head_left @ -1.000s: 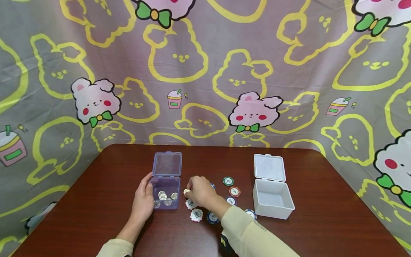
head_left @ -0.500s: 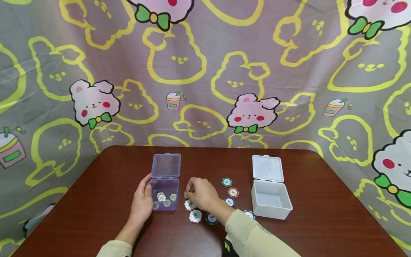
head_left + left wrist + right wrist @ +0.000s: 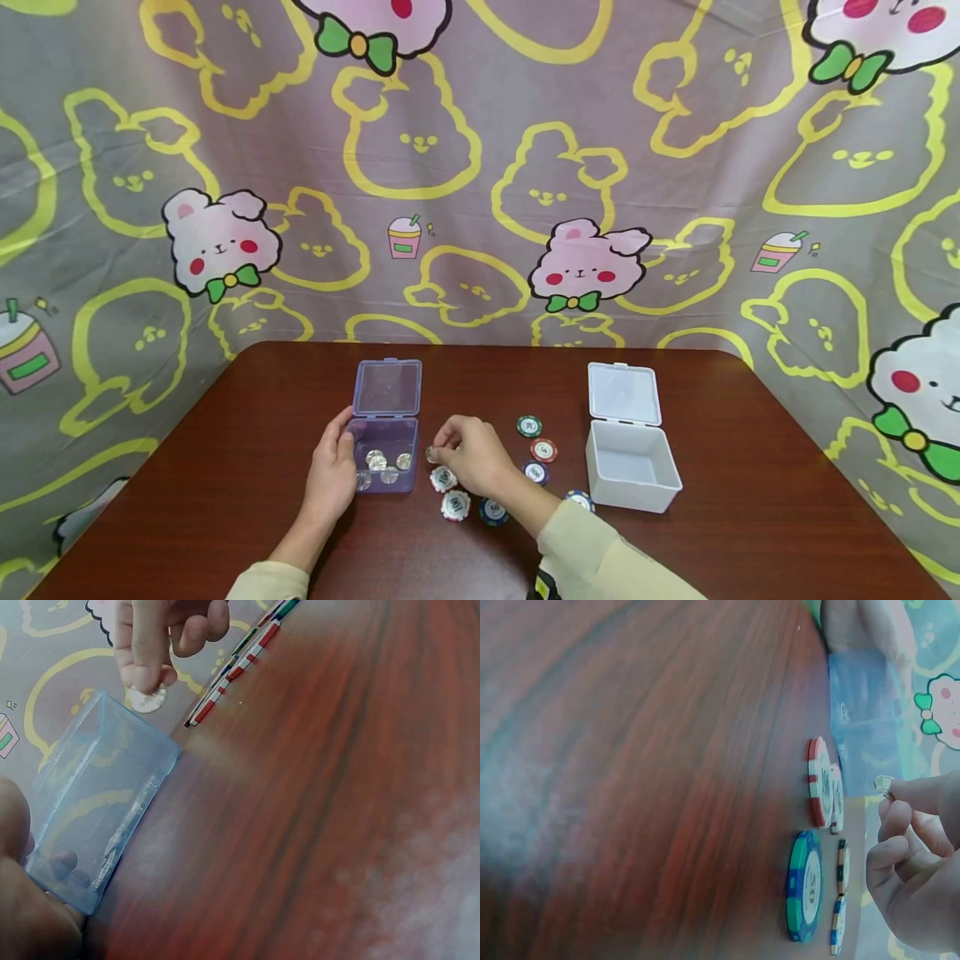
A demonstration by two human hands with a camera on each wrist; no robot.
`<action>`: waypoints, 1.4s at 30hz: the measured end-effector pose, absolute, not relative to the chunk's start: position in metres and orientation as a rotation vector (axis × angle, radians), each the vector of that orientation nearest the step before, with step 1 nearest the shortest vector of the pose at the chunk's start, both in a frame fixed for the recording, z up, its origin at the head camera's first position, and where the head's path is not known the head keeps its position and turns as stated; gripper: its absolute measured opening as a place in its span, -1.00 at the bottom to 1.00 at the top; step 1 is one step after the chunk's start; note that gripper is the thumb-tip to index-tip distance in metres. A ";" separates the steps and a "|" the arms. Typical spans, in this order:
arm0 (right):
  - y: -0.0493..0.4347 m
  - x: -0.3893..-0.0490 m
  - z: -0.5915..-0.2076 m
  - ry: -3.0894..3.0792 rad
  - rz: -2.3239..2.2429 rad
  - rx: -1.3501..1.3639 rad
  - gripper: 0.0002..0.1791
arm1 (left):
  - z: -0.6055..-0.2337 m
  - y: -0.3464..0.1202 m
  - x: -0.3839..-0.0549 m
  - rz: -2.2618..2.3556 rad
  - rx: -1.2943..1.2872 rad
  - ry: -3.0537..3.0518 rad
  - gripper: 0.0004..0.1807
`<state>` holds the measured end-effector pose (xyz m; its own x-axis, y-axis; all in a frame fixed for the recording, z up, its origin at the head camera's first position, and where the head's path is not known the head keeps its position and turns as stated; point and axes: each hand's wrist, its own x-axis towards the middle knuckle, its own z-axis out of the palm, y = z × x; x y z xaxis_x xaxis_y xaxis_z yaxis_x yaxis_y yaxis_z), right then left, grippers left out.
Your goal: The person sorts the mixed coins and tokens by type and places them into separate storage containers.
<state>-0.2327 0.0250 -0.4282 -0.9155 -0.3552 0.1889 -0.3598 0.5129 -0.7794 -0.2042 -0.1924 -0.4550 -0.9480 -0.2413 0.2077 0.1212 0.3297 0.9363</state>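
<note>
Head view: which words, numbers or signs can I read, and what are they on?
"100" on the farther white chip.
"100" on the nearer white chip.
"50" on the blue-green chip.
"5" on the red chip.
Too small or blurred to read: the green chip, blue chip, blue-and-white chip, and any marks on the shiny discs.

Across the bottom of the head view, the tabletop (image 3: pixel 750 483) is showing smooth, glossy, reddish wood grain; the backdrop (image 3: pixel 450 208) above is looking like matt, faintly creased cloth. Left of centre, the violet box (image 3: pixel 386 430) is appearing as thin see-through plastic, the coins (image 3: pixel 377 461) inside glinting like metal. Right of centre, the white box (image 3: pixel 633 495) is showing smooth, opaque plastic. Near lower centre, the chips (image 3: pixel 455 505) are resembling hard plastic. At lower right, the sleeve (image 3: pixel 615 554) is showing matt cloth.
</note>
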 end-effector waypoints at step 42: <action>-0.016 -0.225 -0.406 -2.559 2.035 0.474 -0.94 | -0.456 -0.192 -0.206 -1.663 0.107 -2.272 -0.51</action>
<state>-0.2246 -0.0156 -0.4060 -0.9459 -0.3205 0.0504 -0.1213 0.2052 -0.9712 -0.2056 -0.1924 -0.4564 -0.9451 -0.2479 0.2128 0.1280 0.3183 0.9393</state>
